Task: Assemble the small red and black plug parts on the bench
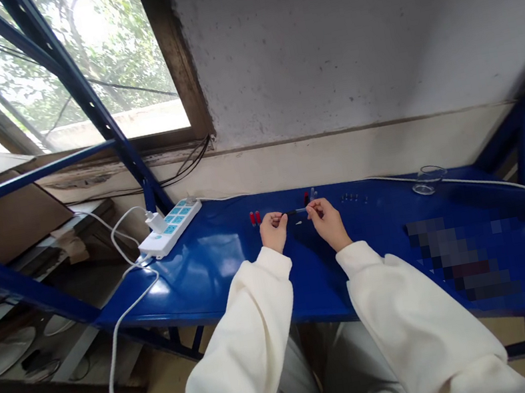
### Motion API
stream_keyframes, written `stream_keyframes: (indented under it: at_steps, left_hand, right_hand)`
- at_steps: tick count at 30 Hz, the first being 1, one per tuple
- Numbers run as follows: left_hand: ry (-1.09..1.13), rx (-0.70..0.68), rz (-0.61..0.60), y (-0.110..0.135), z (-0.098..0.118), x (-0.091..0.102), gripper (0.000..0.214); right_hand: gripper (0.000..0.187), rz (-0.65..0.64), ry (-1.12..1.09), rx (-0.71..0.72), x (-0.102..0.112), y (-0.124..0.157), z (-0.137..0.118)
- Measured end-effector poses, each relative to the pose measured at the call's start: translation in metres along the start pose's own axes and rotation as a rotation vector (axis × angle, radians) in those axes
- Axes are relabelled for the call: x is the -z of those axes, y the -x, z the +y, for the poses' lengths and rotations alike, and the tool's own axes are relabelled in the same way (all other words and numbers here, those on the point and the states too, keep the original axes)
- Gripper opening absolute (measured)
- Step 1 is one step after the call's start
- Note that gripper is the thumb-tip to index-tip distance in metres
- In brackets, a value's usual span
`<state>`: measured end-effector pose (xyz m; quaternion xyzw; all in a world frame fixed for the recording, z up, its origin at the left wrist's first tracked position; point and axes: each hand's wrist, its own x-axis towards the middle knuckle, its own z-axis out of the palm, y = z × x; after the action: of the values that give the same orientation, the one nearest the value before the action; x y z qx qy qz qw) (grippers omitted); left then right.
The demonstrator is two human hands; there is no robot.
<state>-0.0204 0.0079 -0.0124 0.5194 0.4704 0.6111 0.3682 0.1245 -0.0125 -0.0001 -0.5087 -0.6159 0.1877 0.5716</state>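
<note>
My left hand [274,230] and my right hand [326,220] are over the middle of a blue bench [216,279], both in white sleeves. Each hand pinches one end of a thin dark rod-like part [296,211] held level between them. I cannot make out exactly what the part is. Two small red pieces [255,217] stand just left of my left hand. A red and clear small piece [308,196] sits behind my right hand. A row of several tiny dark parts [353,197] lies to the right.
A white power strip [170,229] with a plugged-in charger and white cable [115,338] lies at the bench's left end. A clear glass dish [427,179] sits at the back right beside a white cord. Blue shelf posts and a window stand to the left.
</note>
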Motion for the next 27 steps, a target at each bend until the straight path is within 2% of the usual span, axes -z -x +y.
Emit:
stream_keyframes:
  at_steps: [5, 13, 27]
  left_hand:
    - [-0.005, 0.013, 0.002, 0.001, 0.001, 0.000, 0.017]
    - [0.012, 0.050, -0.007, 0.001, 0.002, 0.001, 0.017]
    - [0.001, 0.038, 0.007, -0.001, 0.000, 0.001, 0.015]
  right_hand:
    - [0.022, 0.018, -0.104, -0.086, 0.001, -0.002, 0.002]
    - [0.027, 0.030, -0.226, -0.137, 0.001, -0.006, 0.010]
    - [0.030, 0.023, -0.214, -0.151, 0.004, -0.006, 0.011]
